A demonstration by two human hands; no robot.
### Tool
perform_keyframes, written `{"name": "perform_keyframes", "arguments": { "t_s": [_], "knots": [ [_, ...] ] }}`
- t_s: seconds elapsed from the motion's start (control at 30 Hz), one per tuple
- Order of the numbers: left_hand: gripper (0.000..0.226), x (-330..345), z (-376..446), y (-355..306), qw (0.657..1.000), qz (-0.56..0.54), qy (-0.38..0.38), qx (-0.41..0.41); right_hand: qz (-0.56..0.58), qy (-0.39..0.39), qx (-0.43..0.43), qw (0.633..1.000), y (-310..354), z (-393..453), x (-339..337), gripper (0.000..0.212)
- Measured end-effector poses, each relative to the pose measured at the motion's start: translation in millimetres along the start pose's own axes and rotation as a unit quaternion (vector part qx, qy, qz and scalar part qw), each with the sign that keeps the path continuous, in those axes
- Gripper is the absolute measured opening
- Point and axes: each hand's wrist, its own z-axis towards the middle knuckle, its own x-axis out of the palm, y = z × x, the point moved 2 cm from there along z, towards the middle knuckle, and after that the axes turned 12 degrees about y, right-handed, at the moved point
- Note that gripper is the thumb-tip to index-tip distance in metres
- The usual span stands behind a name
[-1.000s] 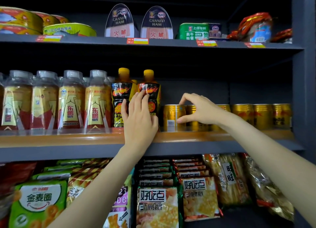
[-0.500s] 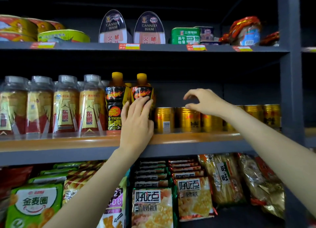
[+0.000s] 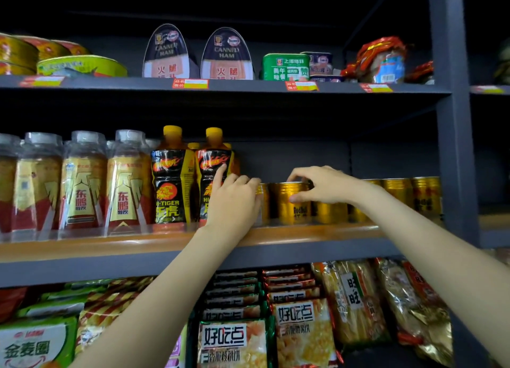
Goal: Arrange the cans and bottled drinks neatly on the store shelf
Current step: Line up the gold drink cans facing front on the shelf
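Now the right hand, which half a second earlier had hovered above the row, gripped a gold can on the middle shelf, fingers over its rim and thumb on its front. Meanwhile the left hand had curled, forefinger on the right-hand Hi-Tiger bottle; whether the rest gripped anything was unclear. It hid the bottle's lower label and most of the leftmost can.

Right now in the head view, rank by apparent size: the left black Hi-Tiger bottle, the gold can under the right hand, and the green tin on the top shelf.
1. Left black Hi-Tiger bottle, clearly the largest.
2. Gold can and green tin look alike in size; the right hand covers part of the can, so I won't rank them.
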Motion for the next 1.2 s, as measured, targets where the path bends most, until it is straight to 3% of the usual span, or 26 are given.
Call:
{"name": "perform_keyframes", "arguments": {
  "t_s": [0.17, 0.33, 0.4, 0.53, 0.6, 0.67, 0.73, 0.8, 0.87, 0.93, 1.0, 1.1, 1.13, 1.2],
  "knots": [
    [0.039, 1, 3, -1, 1.000, -0.002, -0.004, -0.008, 0.011, -0.013, 0.029, 0.999, 4, 3, -2, 0.046],
    [0.033, 3, 0, -3, 1.000, -0.012, -0.023, -0.009, 0.092, -0.124, 0.032, 0.988, 6, -6, 7, 0.053],
    [0.029, 6, -2, -1, 0.996, -0.040, -0.081, -0.009, 0.228, -0.164, -0.013, 0.960, 2, -20, 3, 0.056],
    [0.032, -2, -22, -13, 0.958, -0.234, -0.165, -0.022, 0.474, -0.210, -0.099, 0.850, -1, -54, -11, 0.047],
    [0.032, -16, -34, -29, 0.919, -0.375, -0.120, 0.000, 0.544, -0.194, -0.118, 0.808, 2, -67, -11, 0.050],
    [0.027, -25, -40, -46, 0.859, -0.510, -0.020, 0.043, 0.587, -0.184, -0.132, 0.778, 6, -77, -6, 0.050],
    [0.030, -30, -41, -57, 0.753, -0.652, 0.075, 0.056, 0.620, -0.192, -0.139, 0.748, 9, -83, -1, 0.046],
    [0.051, -27, -41, -61, 0.647, -0.753, 0.116, 0.042, 0.641, -0.208, -0.132, 0.726, 12, -87, 2, 0.042],
    [0.065, -28, -44, -65, 0.602, -0.788, 0.124, 0.037, 0.652, -0.216, -0.126, 0.716, 12, -87, 4, 0.037],
    [0.067, -31, -46, -72, 0.600, -0.795, 0.094, 0.015, 0.660, -0.212, -0.128, 0.709, 15, -87, 7, 0.034],
    [0.067, -35, -45, -72, 0.625, -0.780, 0.033, -0.018, 0.643, -0.204, -0.119, 0.729, 18, -85, 9, 0.028],
    [0.068, -38, -43, -59, 0.743, -0.665, -0.067, -0.034, 0.584, -0.170, -0.064, 0.791, 21, -84, 9, 0.026],
    [0.070, -39, -42, -53, 0.786, -0.611, -0.093, -0.026, 0.598, -0.146, -0.049, 0.787, 22, -84, 10, 0.028],
    [0.074, -41, -44, -44, 0.845, -0.523, -0.110, 0.008, 0.667, -0.106, -0.030, 0.737, 25, -82, 12, 0.033]
  ]
}}
